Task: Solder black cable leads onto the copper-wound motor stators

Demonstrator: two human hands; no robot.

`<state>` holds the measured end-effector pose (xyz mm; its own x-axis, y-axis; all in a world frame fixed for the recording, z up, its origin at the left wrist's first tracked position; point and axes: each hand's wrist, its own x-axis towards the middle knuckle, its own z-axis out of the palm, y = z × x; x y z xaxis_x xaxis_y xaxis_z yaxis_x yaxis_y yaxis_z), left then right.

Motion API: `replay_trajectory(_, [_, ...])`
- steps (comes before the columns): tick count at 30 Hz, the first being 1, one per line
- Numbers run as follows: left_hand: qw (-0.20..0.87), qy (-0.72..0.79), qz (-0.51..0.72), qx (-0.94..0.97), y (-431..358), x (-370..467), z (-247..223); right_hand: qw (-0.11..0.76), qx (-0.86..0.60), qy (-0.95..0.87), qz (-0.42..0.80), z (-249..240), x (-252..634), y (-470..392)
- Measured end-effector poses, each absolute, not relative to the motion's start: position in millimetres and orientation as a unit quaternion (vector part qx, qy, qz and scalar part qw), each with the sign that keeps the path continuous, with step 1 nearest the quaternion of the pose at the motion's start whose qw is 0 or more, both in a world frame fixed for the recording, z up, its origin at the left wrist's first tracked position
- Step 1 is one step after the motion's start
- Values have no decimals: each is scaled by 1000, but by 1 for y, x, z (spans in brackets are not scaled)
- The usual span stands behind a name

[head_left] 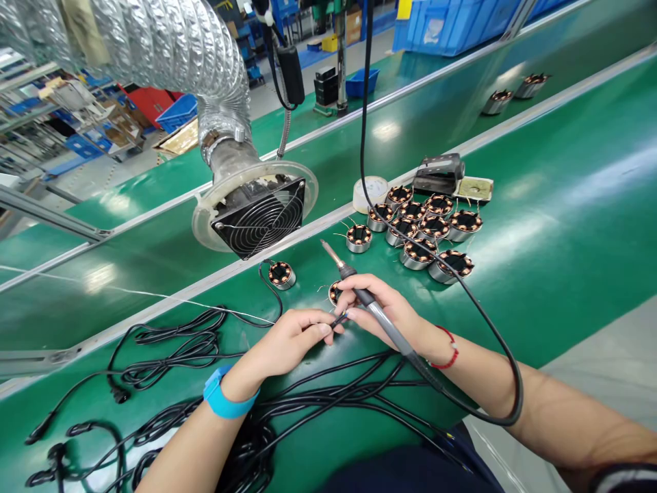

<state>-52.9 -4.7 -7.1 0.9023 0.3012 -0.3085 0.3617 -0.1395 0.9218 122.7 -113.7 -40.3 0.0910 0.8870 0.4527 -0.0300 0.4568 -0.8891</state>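
My left hand (300,337), with a blue band on its wrist, pinches the end of a black cable (339,320). My right hand (382,308), with a red bracelet, holds a soldering iron (377,311) whose tip points up and to the left. Its fingertips meet the same cable end close to my left fingers. Just behind my fingers a copper-wound stator (335,293) is partly hidden. Another stator (282,275) with a black cable stands to the left. Several more stators (434,228) are grouped behind my right hand, beside a white round roll (370,194).
A fume extractor fan (264,216) hangs at the upper left on a foil duct (220,75). Coiled black cables (174,346) lie at left and in front. An iron stand (439,174) with a sponge tray (475,188) sits behind the stators. Blue bins (446,27) are farther back.
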Motion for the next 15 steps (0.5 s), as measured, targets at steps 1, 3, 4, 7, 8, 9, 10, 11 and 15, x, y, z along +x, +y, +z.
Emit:
replay_trajectory(1, [618,222,-22,754,-5,-53,-7,637,-375,-568,361,-41,123,-113])
replay_trajectory(3, [618,226,-18,753,-4,-52,-8,637,-378,-567,358,-41,124,-113])
replay_trajectory(4, [617,228,-17,753,-4,-52,-8,635,-381,-569,357,-41,124,-113])
replay_trajectory(7, [616,231,-19,753,-4,-52,-7,633,-386,-571,351,-40,124,-113])
replay_trajectory(8, [617,230,-21,752,-3,-52,-7,635,-387,-570,349,-40,124,-113])
replay_trajectory(9, [618,227,-22,752,-3,-52,-7,635,-391,-569,347,-40,124,-113])
replay_trajectory(10, [619,223,-23,753,-3,-52,-7,635,-394,-568,345,-41,123,-113])
replay_trajectory(11, [620,219,-24,753,-4,-51,-7,633,-398,-568,343,-41,123,-113])
replay_trajectory(15, [620,233,-2,749,-7,-48,-9,615,-422,-578,330,-43,122,-113])
